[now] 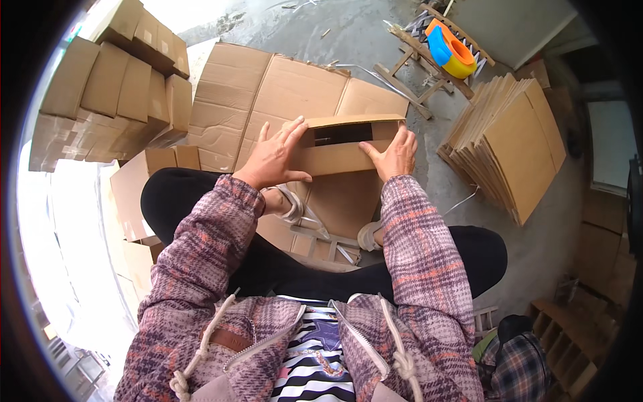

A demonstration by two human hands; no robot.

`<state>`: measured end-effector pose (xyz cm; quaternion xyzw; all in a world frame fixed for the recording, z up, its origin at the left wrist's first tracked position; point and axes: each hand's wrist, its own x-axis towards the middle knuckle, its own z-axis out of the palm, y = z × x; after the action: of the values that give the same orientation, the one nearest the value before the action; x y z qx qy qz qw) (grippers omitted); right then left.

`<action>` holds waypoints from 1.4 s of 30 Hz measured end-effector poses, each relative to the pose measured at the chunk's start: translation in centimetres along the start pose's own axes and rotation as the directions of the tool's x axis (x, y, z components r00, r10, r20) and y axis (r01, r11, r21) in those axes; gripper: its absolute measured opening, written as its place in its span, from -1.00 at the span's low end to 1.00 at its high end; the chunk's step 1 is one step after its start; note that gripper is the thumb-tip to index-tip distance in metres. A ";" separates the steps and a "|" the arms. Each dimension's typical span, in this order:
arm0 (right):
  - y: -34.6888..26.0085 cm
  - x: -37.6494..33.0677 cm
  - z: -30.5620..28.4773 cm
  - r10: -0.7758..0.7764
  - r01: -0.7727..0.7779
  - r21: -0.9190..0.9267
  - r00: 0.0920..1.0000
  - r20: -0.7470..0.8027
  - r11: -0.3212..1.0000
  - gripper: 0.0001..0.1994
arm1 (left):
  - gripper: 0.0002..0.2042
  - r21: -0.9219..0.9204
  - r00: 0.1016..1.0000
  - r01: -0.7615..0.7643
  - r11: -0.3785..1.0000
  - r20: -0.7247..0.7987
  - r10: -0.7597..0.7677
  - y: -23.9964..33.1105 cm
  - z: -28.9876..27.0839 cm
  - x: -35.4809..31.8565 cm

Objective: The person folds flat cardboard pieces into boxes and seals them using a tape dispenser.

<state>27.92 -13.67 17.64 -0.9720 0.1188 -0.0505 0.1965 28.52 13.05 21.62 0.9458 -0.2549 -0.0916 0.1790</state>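
Observation:
Between my hands is a small brown cardboard box (pixel 335 159), its long opening facing up and showing a dark inside. A raised flap (pixel 351 121) runs along the far side. My left hand (pixel 276 155) spans the box's left end, fingers spread toward the flap and thumb at the near side. At the right end my right hand (pixel 394 155) grips the box, thumb over the near wall's edge and fingers around the corner. Below the box are my feet in light shoes (pixel 370 236) and a low wooden frame (pixel 323 246).
A large flattened cardboard sheet (pixel 295 87) covers the floor ahead. Stacked boxes (pixel 114 87) stand at left; a bundle of flat cardboard (pixel 512 144) leans at right. Beyond lies a wooden stool with an orange, blue and yellow ring (pixel 450 50). Another person (pixel 519 365) is at lower right.

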 end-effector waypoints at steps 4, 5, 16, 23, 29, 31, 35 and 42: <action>0.5 -0.6 1.1 0.190 -0.203 0.127 0.975 0.112 0.971 0.15 | -0.04 0.292 0.987 -0.112 0.950 0.141 0.073 0.0 1.9 -1.2; 0.8 -0.7 1.1 0.195 -0.209 0.122 0.974 0.116 0.970 0.15 | -0.05 0.377 0.985 -0.077 0.923 0.175 0.011 0.6 1.9 -1.0; 2.9 -0.2 3.1 -0.045 0.041 0.295 0.999 0.007 0.955 -0.20 | -0.12 0.395 0.895 -0.394 0.830 0.372 0.248 -2.6 0.9 0.9; 2.7 5.5 0.7 -0.344 0.276 0.358 0.928 0.142 0.892 -0.40 | -0.25 0.396 0.946 -0.318 0.861 0.066 0.318 0.8 6.1 -2.3; 1.4 10.2 1.5 -0.542 0.457 0.311 0.784 0.301 0.833 -0.40 | -0.16 0.207 0.984 -0.176 0.963 0.008 0.178 7.4 7.0 -2.2; 0.9 11.4 2.0 -0.584 0.516 0.276 0.740 0.333 0.811 -0.41 | -0.15 0.159 0.987 -0.149 0.976 -0.028 0.156 8.1 7.4 -1.7; 0.7 12.2 3.1 -0.640 0.594 0.242 0.684 0.350 0.767 -0.41 | -0.16 0.086 0.986 -0.138 0.987 -0.084 0.145 7.8 8.2 -1.2; 1.6 10.8 3.8 -0.632 0.616 0.146 0.739 0.235 0.774 -0.41 | -0.16 0.131 0.968 -0.250 0.959 0.000 0.253 5.9 6.3 -0.3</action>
<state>38.61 -16.44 14.08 -0.9467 -0.2430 0.0164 0.2110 23.92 6.60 18.10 0.9162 -0.3770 -0.0431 0.1292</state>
